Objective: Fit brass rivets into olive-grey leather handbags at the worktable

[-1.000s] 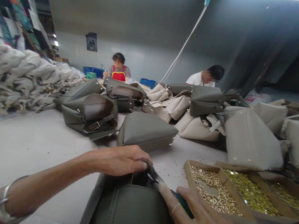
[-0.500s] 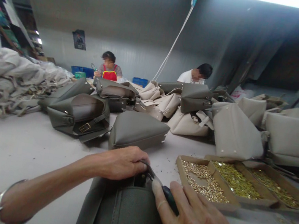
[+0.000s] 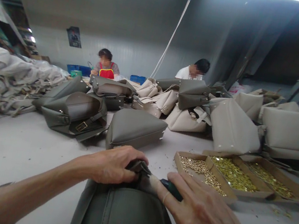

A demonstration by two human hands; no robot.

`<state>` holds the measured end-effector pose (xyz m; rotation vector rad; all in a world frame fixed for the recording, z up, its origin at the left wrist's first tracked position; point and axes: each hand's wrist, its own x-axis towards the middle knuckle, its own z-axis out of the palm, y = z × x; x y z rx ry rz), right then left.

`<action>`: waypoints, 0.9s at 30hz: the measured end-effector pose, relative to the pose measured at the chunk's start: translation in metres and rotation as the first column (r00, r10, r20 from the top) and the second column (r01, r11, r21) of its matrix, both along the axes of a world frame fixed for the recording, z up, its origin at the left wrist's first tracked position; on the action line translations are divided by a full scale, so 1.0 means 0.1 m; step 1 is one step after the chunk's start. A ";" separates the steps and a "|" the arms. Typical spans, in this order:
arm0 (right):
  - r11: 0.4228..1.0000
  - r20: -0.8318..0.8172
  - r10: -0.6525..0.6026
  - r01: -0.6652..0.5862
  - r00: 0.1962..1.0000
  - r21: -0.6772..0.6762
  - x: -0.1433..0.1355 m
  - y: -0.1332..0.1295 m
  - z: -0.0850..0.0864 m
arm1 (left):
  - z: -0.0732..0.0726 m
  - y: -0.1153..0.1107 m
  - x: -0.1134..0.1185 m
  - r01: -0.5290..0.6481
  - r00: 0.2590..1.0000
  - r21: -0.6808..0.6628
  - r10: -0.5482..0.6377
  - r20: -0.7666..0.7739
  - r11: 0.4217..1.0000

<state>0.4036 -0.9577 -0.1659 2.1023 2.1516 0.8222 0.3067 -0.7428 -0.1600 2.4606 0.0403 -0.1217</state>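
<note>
A dark green leather bag point(image 3: 131, 217) with stitched seams stands in front of me at the near edge of the view. My left hand point(image 3: 114, 163) pinches a dark strap end point(image 3: 137, 165) at the bag's far top edge, thumb and fingers closed on it. From the right, my right hand point(image 3: 193, 208) grips a hand tool with a dark green handle point(image 3: 172, 189). Its working end points towards the strap by my left fingers; fingers and leather hide the tip, so its exact kind cannot be made out. The right forefinger, light at the tip, lies along the tool.
Right of the bag, cardboard trays point(image 3: 201, 192) hold small gold metal parts. Beyond lie a dark green bag point(image 3: 135, 127), an open buckled bag point(image 3: 75, 114) and beige bags point(image 3: 233, 127). Pale pieces are heaped at left point(image 3: 5, 78). Two people point(image 3: 107, 66) sit at the far side.
My left fingers have curled further over the strap, and its end is bent upward. My right hand with the tool has shifted slightly right. The whole view has moved a little.
</note>
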 end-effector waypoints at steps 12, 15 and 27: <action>0.985 0.132 0.041 -0.062 0.990 0.163 -0.18 0.10 -0.24 | -0.10 0.17 -0.10 0.048 0.999 -0.165 -0.043 0.031 0.985; 0.989 0.139 0.048 -0.067 0.989 0.135 -0.23 0.11 -0.20 | -0.12 0.17 -0.09 0.048 0.999 -0.212 -0.042 0.032 0.976; 0.990 -0.502 -0.093 0.132 0.860 0.043 -0.14 0.24 -0.26 | -0.17 0.19 -0.17 -0.001 0.998 -0.225 0.016 0.064 0.974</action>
